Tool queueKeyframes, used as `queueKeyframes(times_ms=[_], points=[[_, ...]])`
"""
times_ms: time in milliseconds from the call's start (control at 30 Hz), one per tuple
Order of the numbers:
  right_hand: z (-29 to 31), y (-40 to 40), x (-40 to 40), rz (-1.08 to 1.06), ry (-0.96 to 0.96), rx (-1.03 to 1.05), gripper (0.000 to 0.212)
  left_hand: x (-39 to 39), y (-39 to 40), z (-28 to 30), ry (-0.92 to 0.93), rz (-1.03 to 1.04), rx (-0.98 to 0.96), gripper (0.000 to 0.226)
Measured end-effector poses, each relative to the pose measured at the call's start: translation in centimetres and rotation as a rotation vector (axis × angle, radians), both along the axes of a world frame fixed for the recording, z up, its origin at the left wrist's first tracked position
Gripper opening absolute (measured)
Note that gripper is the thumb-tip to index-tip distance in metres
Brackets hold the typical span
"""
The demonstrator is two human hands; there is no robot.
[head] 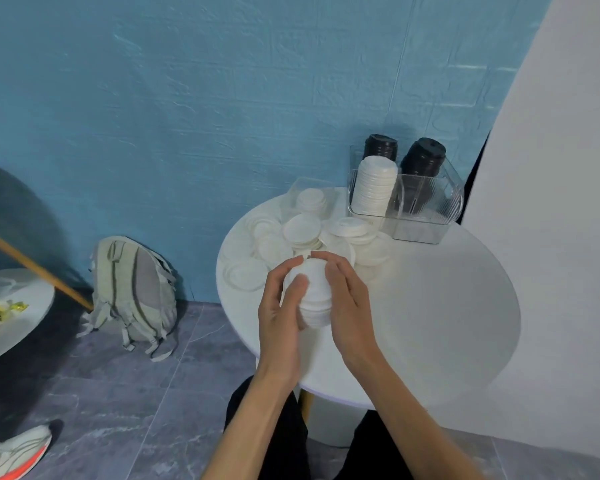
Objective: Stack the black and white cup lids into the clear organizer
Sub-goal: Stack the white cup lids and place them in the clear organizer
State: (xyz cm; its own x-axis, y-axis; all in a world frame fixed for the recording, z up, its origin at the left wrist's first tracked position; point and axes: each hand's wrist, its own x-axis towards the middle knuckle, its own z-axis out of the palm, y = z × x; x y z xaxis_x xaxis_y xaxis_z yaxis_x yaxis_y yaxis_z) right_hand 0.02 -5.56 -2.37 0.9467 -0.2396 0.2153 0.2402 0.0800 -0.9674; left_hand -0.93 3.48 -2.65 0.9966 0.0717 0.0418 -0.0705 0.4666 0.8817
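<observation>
Both hands hold a stack of white lids [314, 292] above the round white table [430, 306]. My left hand [281, 306] grips the stack from the left with the thumb across its top. My right hand [347, 299] cups its right side. Behind them lies a loose pile of white lids [302, 233]. The clear organizer [426, 209] stands at the table's far right. It holds a tall stack of white lids [374, 188] in front and two stacks of black lids [380, 147] [425, 157] at the back.
A grey backpack [132, 292] leans on the blue wall at the left, on the floor. Another white table [11, 317] with scraps on it is at the far left, a shoe [11, 455] at the bottom left. A white panel [551, 237] rises on the right.
</observation>
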Motion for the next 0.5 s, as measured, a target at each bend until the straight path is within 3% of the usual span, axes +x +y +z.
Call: queueKeyframes(times_ms=[500], points=[[1.0, -5.4, -2.7, -0.062, -0.008, -0.01, 0.027, -0.6, -4.7, 1.1, -0.046, -0.08, 0.061, 0.025]])
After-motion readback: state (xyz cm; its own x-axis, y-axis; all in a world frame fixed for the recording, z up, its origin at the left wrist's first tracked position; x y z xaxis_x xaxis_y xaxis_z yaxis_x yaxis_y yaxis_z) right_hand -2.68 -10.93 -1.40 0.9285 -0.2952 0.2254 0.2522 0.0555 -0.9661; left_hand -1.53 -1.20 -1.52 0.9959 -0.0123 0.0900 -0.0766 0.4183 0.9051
